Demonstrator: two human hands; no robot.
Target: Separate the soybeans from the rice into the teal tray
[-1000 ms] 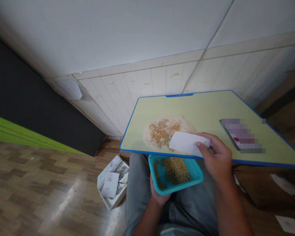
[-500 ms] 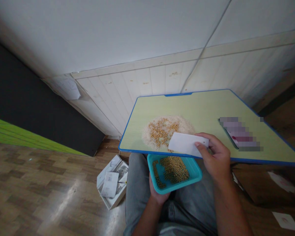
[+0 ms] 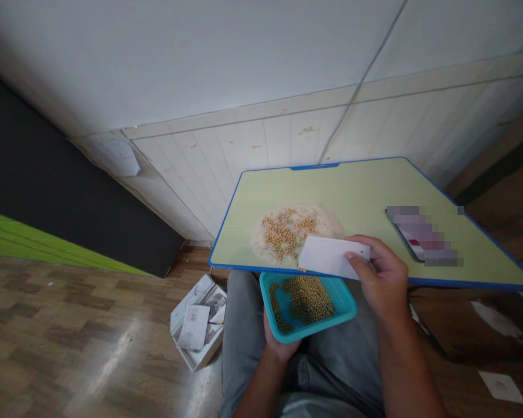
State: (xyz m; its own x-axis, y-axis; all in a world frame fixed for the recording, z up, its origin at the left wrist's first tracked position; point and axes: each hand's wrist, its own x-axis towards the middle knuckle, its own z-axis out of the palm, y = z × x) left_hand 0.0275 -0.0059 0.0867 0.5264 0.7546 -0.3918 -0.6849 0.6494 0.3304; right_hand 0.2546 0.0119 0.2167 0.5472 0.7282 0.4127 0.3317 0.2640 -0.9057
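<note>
My right hand pinches a white flat scraper card at the near edge of a pale green lap table with a blue rim. The card's left end sits beside a heap of white rice mixed with yellow beans. My left hand holds a teal tray from underneath, just below the table's near edge. Several yellow beans lie in the tray.
A blurred flat object lies on the table's right side. An open white box with papers sits on the wooden floor at my left knee. A white panelled wall stands behind the table, and loose papers lie on the floor at right.
The card and my right hand have edged slightly left along the table's near edge. The view has shifted a little; the tray stays under the edge.
</note>
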